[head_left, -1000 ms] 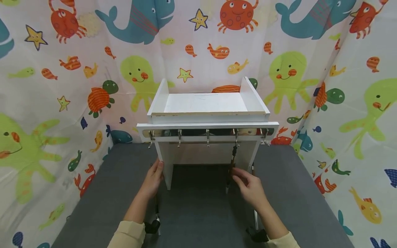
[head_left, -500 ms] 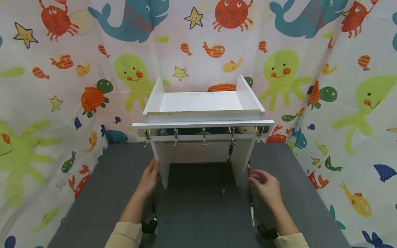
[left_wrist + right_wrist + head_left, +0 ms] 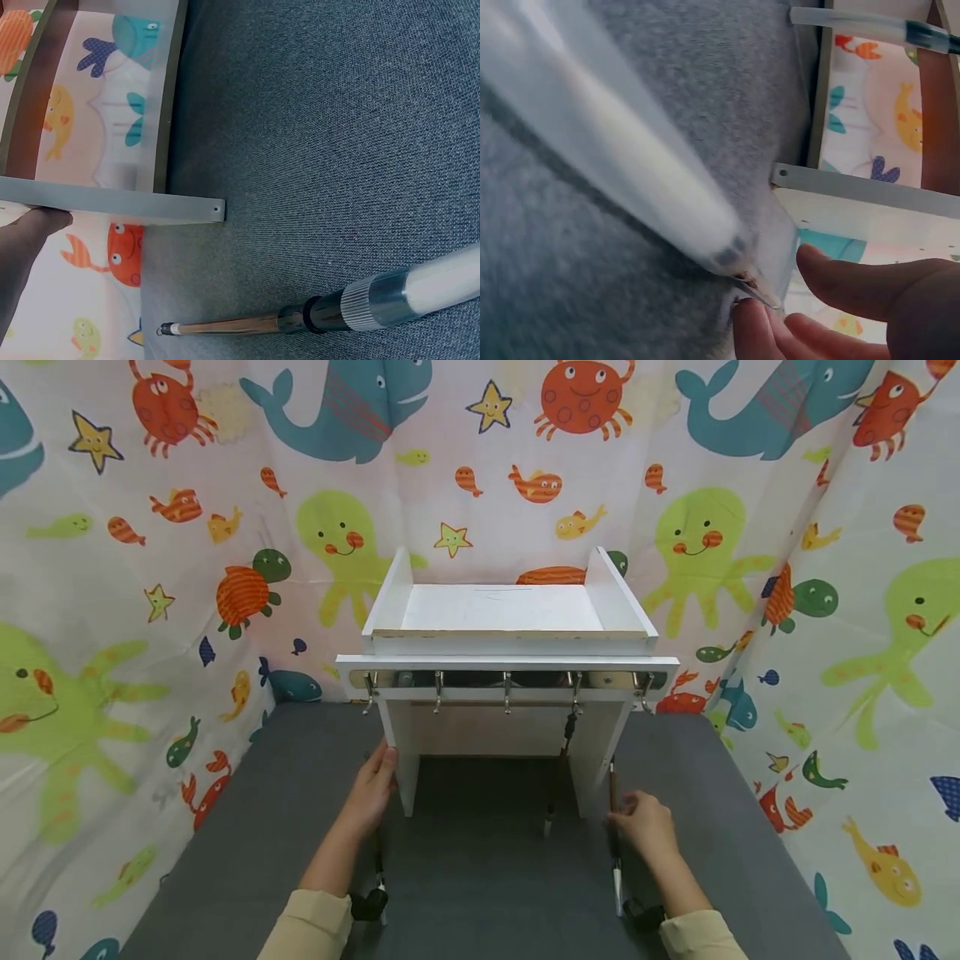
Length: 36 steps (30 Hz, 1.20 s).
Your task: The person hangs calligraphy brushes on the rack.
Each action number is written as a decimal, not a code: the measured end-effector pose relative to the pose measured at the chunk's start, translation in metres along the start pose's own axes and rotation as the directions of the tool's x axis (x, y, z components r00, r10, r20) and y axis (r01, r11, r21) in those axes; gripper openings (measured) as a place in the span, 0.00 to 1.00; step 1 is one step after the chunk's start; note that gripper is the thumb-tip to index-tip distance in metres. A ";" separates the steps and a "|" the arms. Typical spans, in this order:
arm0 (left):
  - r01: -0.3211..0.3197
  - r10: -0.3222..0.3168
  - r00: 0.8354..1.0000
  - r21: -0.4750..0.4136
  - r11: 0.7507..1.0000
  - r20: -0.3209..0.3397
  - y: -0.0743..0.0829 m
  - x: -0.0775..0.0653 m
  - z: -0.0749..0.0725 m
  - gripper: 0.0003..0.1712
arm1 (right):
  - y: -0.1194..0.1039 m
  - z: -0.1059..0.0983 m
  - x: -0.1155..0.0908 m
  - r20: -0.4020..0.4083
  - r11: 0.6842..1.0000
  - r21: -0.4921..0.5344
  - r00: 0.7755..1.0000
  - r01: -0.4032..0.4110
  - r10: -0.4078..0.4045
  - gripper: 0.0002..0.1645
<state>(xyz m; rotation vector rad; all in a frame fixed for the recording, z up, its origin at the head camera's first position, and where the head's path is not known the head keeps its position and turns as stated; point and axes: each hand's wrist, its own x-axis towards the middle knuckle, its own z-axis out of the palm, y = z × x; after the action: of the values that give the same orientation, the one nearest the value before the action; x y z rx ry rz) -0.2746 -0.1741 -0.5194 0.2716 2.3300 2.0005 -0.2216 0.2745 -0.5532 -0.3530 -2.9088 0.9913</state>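
Note:
A white wooden wall rack with a row of metal hooks stands on the grey mat. My left hand rests on the outer side of its left panel; in the left wrist view a digit touches that panel from outside. From a hook near the right hangs one calligraphy brush. Beside the right panel lies another brush, its white tip towards me. My right hand is at its handle, fingers touching or very near it, the thumb apart from them. The handle is largely hidden in the right wrist view.
A third brush lies on the mat left of the rack, near my left forearm. Behind and on both sides hangs a curtain printed with sea animals. The mat stretches in front of the rack.
My right hand has moved from the hanging brush rightwards to the brush lying by the right panel. The left hand has stayed at the left panel; the view shifted slightly.

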 end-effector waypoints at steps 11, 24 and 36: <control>-0.027 0.027 1.000 -0.015 1.000 0.011 -0.001 0.000 0.001 0.37 | 0.002 0.008 0.003 0.045 0.997 -0.037 0.996 -0.071 0.072 0.22; -0.015 0.016 1.000 -0.030 0.999 0.010 -0.002 -0.001 -0.002 0.39 | -0.017 -0.016 -0.012 -0.020 0.984 0.175 0.999 -0.033 0.037 0.18; -0.016 0.016 1.000 -0.012 1.000 0.015 0.000 -0.002 -0.001 0.39 | -0.063 -0.042 -0.054 -0.296 0.863 0.488 0.955 0.128 0.027 0.15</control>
<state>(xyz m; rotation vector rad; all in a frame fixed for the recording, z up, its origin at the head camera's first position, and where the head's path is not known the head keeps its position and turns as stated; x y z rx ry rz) -0.2730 -0.1759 -0.5197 0.3044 2.3136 2.0111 -0.1770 0.2391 -0.4797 -0.3497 -2.2713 1.4882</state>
